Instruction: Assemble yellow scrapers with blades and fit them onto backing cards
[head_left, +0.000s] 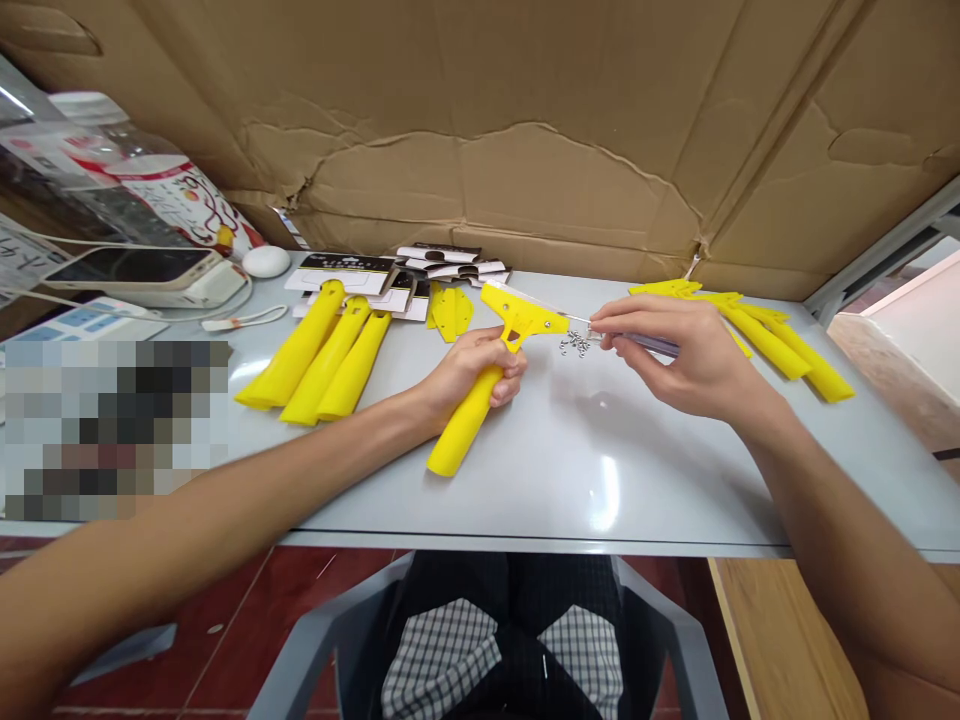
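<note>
My left hand [474, 368] grips the handle of a yellow plastic scraper [491, 375], its flat head tilted up toward the middle of the grey table [570, 480]. My right hand [679, 352] holds a thin screwdriver [646, 343] whose tip meets the scraper head's right end. A small heap of tiny metal screws [576, 344] lies on the table just under that tip, between the two hands.
Three loose yellow handles [322, 355] lie at the left, small yellow plates [450, 310] and printed cards [360, 275] behind them. More yellow scrapers [780, 340] are piled at the right. A phone on a device [139, 272] sits far left. A cardboard wall [525, 130] backs the table.
</note>
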